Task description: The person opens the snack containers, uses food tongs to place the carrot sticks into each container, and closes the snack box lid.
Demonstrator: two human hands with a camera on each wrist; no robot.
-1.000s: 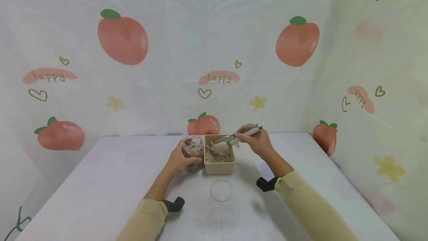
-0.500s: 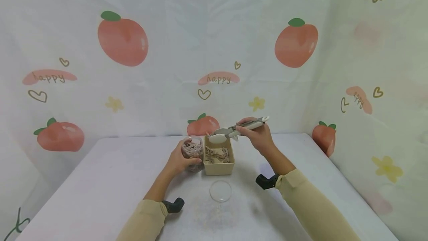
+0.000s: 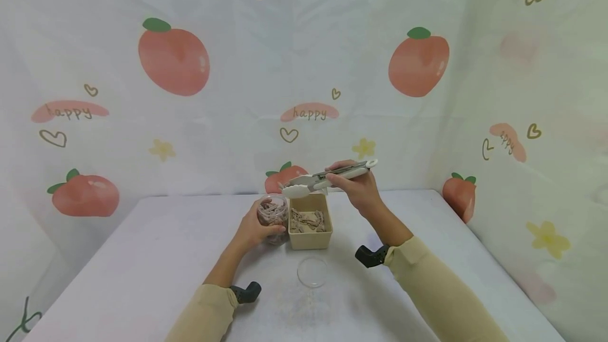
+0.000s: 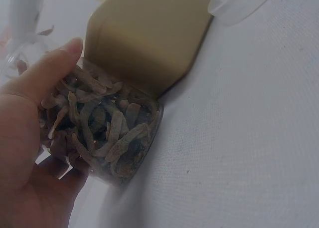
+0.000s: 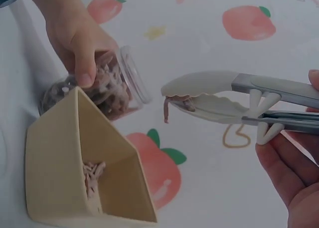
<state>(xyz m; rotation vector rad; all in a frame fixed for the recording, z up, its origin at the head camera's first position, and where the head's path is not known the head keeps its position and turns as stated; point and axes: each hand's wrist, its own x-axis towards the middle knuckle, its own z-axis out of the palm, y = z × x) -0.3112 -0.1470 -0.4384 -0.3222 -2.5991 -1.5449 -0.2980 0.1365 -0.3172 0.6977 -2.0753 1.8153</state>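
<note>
My left hand (image 3: pixel 253 230) grips a clear plastic jar (image 4: pixel 112 128) around its side. Brownish-grey dried strips fill much of the jar, and its mouth has no lid on it. My right hand (image 3: pixel 357 186) holds white-tipped kitchen tongs (image 5: pixel 207 83) by their metal arms. A few strips (image 5: pixel 168 111) are pinched between the tong heads, one hanging down. In the head view the tong tips hover above the jar's mouth, apart from it. Beside the jar stands a beige rectangular box (image 3: pixel 310 240), with some strips (image 3: pixel 311 220) lying on its bottom.
A clear round lid (image 3: pixel 312 272) lies on the white tabletop (image 3: pixel 142 263), in front of the box. Behind the table hangs a white backdrop (image 3: pixel 228 141) printed with fruit and flowers. Dark wrist mounts (image 3: pixel 247 293) sit on both forearms.
The tongs were down in the box among the strips. They rose with a few strips and moved left, toward the space over the jar. My left hand and the jar stayed in place.
</note>
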